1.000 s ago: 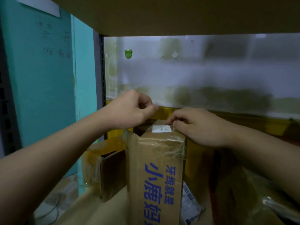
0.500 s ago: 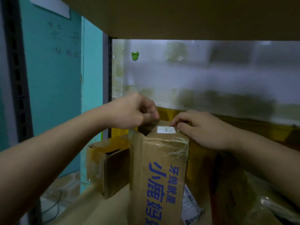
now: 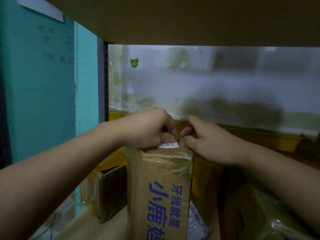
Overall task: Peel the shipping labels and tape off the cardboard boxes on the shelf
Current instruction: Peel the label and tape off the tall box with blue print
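Left hand (image 3: 149, 129) pinches label (image 3: 168, 145), right hand (image 3: 213, 141) grips upright box (image 3: 159, 187).

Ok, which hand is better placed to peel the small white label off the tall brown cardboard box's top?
Left, likely. The left hand pinches the small white label at its far edge; the right hand grips the tall brown cardboard box at its top right corner.
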Available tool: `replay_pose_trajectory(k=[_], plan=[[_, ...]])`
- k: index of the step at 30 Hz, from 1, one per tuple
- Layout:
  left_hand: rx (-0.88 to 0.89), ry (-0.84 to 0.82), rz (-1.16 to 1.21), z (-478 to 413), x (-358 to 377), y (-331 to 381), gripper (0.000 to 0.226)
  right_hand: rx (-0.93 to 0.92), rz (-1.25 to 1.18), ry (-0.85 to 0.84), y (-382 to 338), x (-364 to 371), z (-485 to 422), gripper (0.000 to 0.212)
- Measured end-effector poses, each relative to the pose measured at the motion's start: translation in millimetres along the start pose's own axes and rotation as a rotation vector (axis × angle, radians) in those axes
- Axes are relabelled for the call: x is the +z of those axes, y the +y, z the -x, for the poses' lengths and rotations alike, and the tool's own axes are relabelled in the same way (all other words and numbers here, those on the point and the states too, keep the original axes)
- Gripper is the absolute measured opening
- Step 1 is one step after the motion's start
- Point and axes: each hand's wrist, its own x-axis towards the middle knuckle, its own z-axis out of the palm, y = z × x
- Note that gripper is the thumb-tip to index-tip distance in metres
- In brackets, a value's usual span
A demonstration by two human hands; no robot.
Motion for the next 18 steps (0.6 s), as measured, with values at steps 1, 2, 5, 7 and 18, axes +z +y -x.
replay_pose_trajectory(k=[1, 2, 5, 7, 18], plan=[[0.004, 0.006, -0.027, -0.7, -0.4, -0.1, 0.008, 0.001, 0.001, 0.001, 0.0, 0.4, -0.5, 0.049], [0.016, 0.012, -0.058, -1.8, -0.9, 0.0, 0.008, 0.001, 0.003, 0.004, 0.0, 0.8, -1.1, 0.049], [0.068, 0.005, -0.131, -5.2, -4.9, 2.5, 0.010, 0.003, 0.013, 0.011, 0.1, 1.5, -2.4, 0.048], [0.100, -0.021, -0.177, -7.3, -8.3, 6.2, 0.011, 0.008, 0.014, 0.003, 0.5, 1.5, -2.3, 0.047], [0.159, -0.135, -0.333, -19.3, -12.4, 18.1, 0.013, 0.001, 0.045, 0.021, 1.1, 0.7, 1.1, 0.032]])
